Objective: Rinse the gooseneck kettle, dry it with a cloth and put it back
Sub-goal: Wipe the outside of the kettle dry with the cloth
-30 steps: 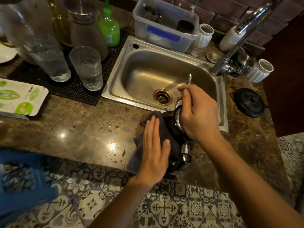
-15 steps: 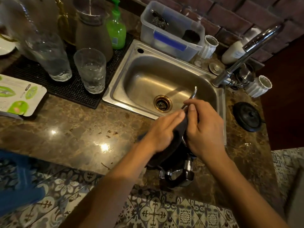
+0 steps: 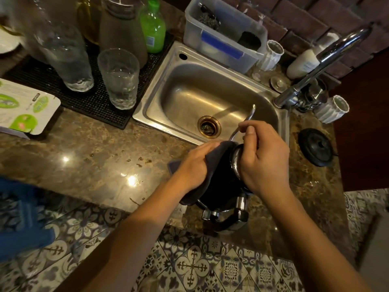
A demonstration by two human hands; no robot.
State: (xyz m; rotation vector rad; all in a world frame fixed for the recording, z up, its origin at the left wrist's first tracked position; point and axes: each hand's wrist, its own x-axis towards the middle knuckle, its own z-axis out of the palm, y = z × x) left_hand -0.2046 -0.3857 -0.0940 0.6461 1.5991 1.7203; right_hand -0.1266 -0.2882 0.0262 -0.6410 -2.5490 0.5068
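The black gooseneck kettle [image 3: 223,182] is tilted over the counter edge in front of the sink, its thin silver spout [image 3: 244,123] pointing over the basin and its handle [image 3: 227,218] toward me. My right hand [image 3: 263,159] grips the kettle's open rim, thumb inside. My left hand [image 3: 193,167] presses a dark grey cloth [image 3: 212,165] against the kettle's left side, fingers curled over the cloth. The kettle's black lid [image 3: 315,147] lies on the counter to the right of the sink.
The steel sink [image 3: 160,100] has its faucet [image 3: 315,66] at the right. Two glasses [image 3: 120,79] and a green bottle [image 3: 152,26] stand on a black mat at left. A plastic tub [image 3: 221,36] and white cups [image 3: 331,109] sit behind.
My left hand slid from the lower side of the kettle up toward its rim with the cloth, then drew back a little. My right hand kept its hold on the rim.
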